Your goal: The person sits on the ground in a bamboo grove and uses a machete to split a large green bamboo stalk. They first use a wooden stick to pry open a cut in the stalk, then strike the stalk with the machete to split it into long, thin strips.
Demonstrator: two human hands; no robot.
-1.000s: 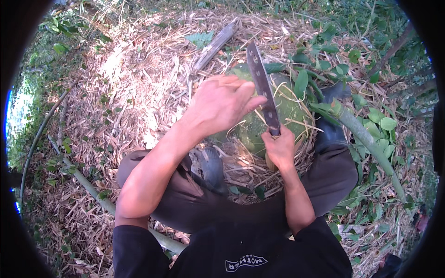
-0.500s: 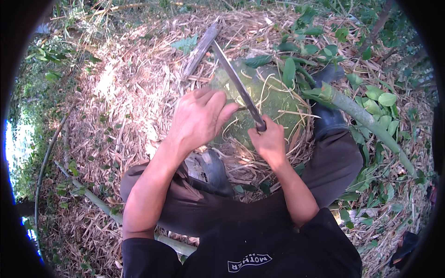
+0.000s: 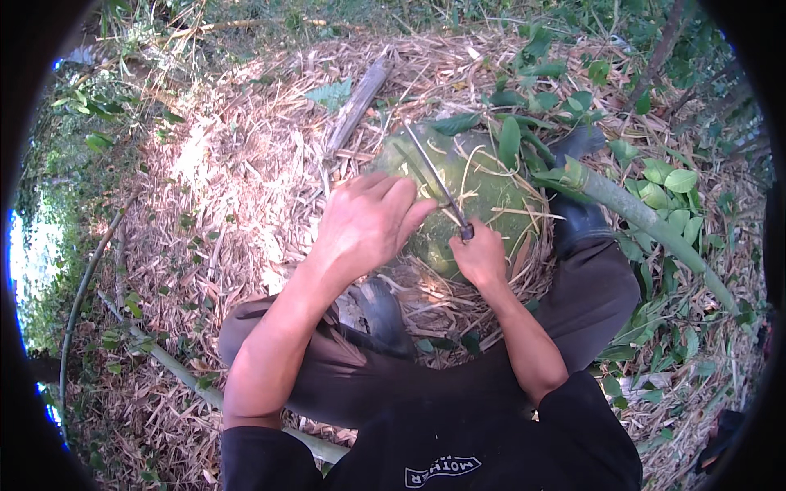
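My right hand (image 3: 481, 255) is closed round the dark handle of a long-bladed knife (image 3: 432, 174). Its blade slants up and to the left over a large, mossy green rock (image 3: 499, 176). Left of the handle, my left hand (image 3: 375, 219) is closed, its thumb pressed toward the curled fingers. A thin, pale strip (image 3: 460, 199) shows at the thumb tip and meets the blade close to the handle. The rest of that strip is hidden by my fingers. Several curly, pale shavings (image 3: 464, 162) lie over the rock.
My booted feet flank the rock, the left boot (image 3: 381, 315) near and the right boot (image 3: 583, 221) beyond. A green bamboo pole (image 3: 647, 214) slants down at the right among leafy stems (image 3: 667, 184). A weathered wood piece (image 3: 360, 102) lies behind on dry leaf litter (image 3: 205, 164).
The knife has come down and toward me, its blade now lower over the rock. Both hands have shifted slightly right and nearer to me. The left hand stays closed.
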